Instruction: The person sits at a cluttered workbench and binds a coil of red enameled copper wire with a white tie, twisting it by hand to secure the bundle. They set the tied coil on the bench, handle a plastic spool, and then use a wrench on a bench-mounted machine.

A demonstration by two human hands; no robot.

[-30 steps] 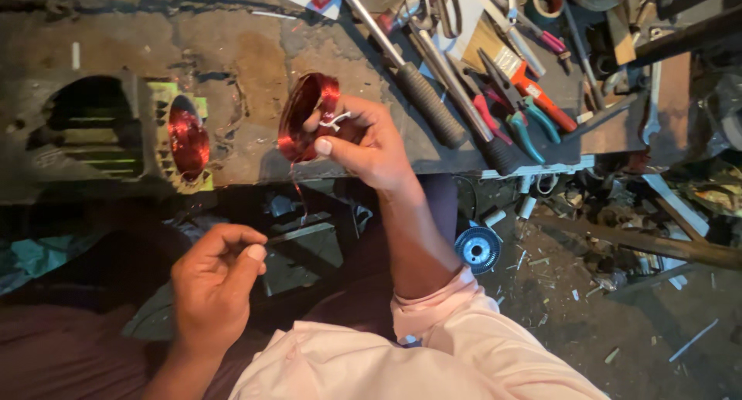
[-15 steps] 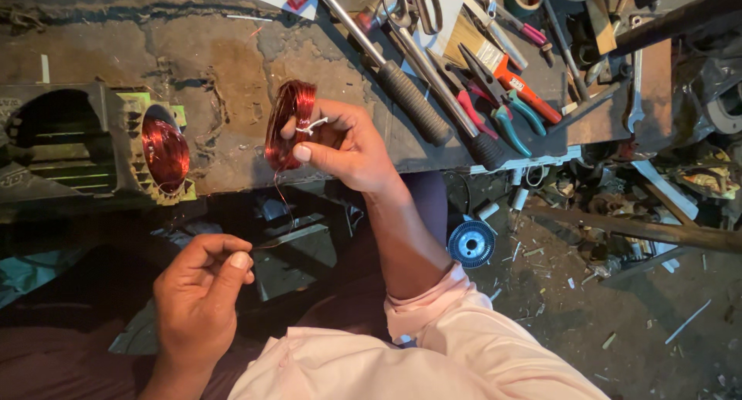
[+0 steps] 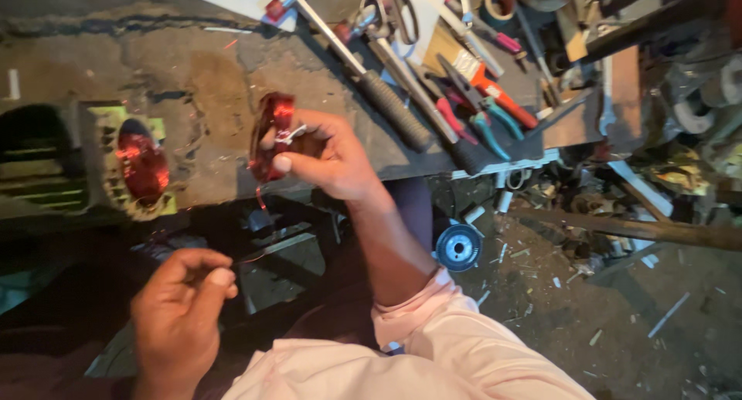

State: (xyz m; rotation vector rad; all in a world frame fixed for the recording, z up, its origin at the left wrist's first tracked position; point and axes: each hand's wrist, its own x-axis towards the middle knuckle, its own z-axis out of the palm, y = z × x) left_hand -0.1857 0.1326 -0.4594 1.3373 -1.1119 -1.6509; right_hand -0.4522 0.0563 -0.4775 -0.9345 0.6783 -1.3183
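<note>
Workshop, bench w/ pliers, hammer

A red copper wire coil stands upright, one thin strand trailing below.

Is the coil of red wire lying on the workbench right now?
No, the right hand holds the coil of red wire up above the workbench.

Coil in right hand over bench; motor left, tools right, left hand below.
</note>
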